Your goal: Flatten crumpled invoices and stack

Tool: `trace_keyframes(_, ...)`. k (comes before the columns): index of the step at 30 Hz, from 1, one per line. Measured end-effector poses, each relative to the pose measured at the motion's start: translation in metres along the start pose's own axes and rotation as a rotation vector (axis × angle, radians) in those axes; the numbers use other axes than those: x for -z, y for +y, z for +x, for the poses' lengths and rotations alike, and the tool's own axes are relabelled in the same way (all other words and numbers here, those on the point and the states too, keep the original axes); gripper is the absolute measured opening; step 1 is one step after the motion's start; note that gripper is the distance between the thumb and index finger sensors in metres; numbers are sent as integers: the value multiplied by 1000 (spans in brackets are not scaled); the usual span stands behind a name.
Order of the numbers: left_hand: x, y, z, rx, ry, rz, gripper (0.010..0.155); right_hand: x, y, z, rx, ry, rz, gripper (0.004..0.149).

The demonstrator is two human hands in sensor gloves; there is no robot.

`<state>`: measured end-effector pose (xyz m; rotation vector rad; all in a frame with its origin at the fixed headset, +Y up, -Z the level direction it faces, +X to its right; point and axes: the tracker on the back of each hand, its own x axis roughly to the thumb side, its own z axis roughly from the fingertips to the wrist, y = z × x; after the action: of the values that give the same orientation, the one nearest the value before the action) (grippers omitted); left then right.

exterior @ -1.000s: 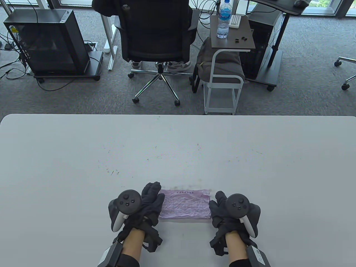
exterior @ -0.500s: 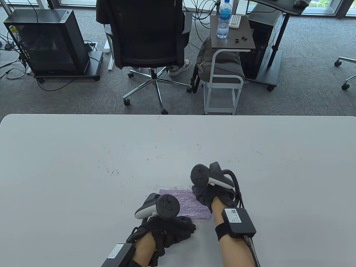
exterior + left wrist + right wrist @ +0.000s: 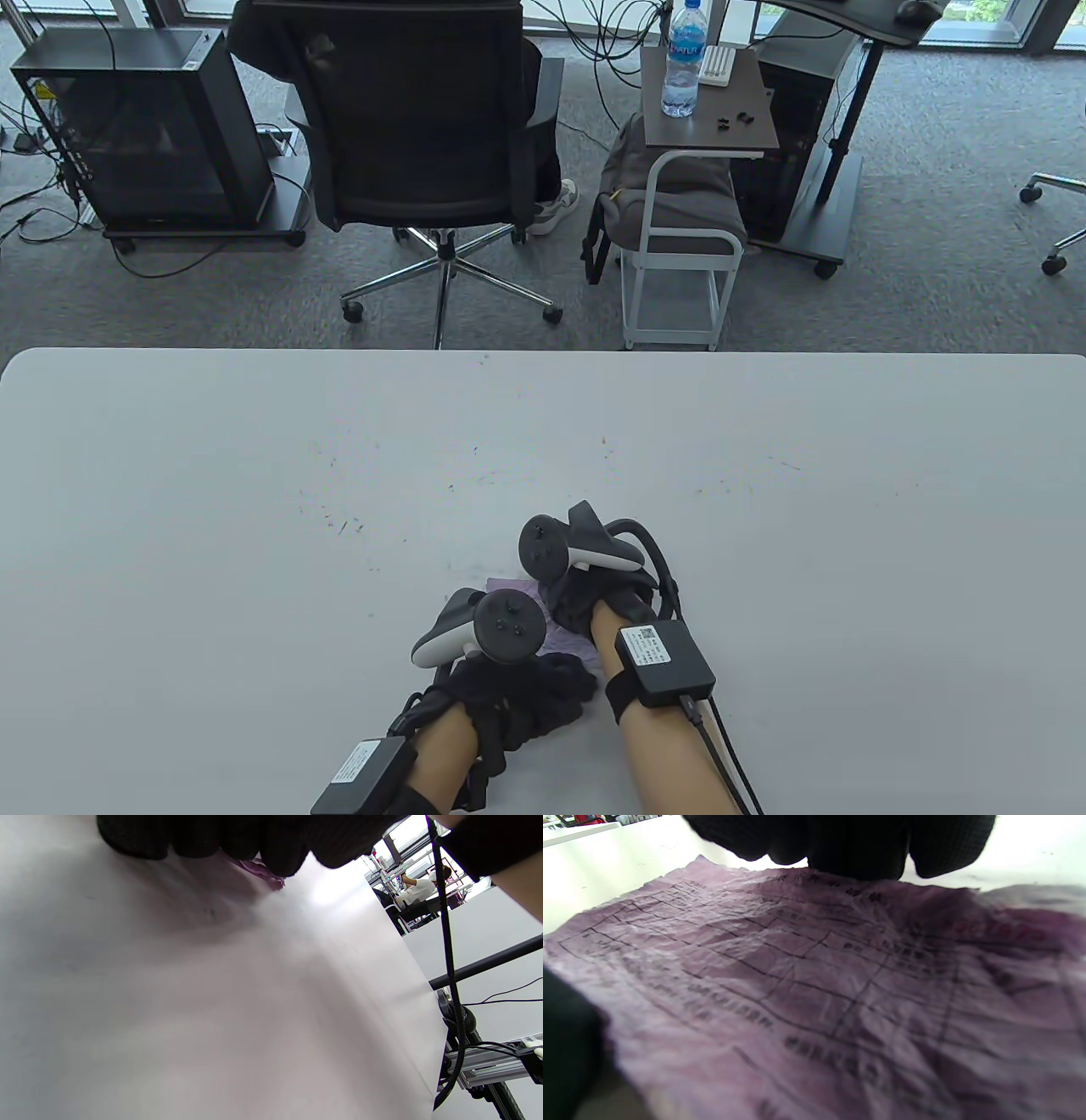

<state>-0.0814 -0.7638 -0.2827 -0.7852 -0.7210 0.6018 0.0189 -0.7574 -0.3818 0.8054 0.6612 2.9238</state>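
Note:
A crumpled purple invoice [image 3: 567, 647] lies near the table's front edge, mostly hidden under both hands. My left hand [image 3: 560, 683] presses its fingers down on the invoice's near edge; in the left wrist view the fingers [image 3: 237, 836] sit on a purple corner [image 3: 258, 868]. My right hand [image 3: 577, 598] rests on the far part of the invoice, tracker tipped to the left. In the right wrist view its fingers [image 3: 857, 844] press on the far edge of the wrinkled sheet [image 3: 814, 993], whose printed grid shows. Neither hand grips anything.
The white table [image 3: 254, 509] stretches wide on both sides. Beyond its far edge stand an office chair [image 3: 424, 110] with a person, a side cart with a water bottle [image 3: 683, 59], and a computer case [image 3: 144, 127]. A cable [image 3: 721, 747] trails from my right wrist.
My right hand left the invoice's right end and swept leftward across its far part. My left hand moved from the left end to the near edge. The chair behind rolled left.

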Motion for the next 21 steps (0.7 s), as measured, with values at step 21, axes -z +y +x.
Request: trace_keyframes(21, -105, 21, 22, 552, 242, 547, 76, -185, -13, -13, -260, 264, -410, 79)
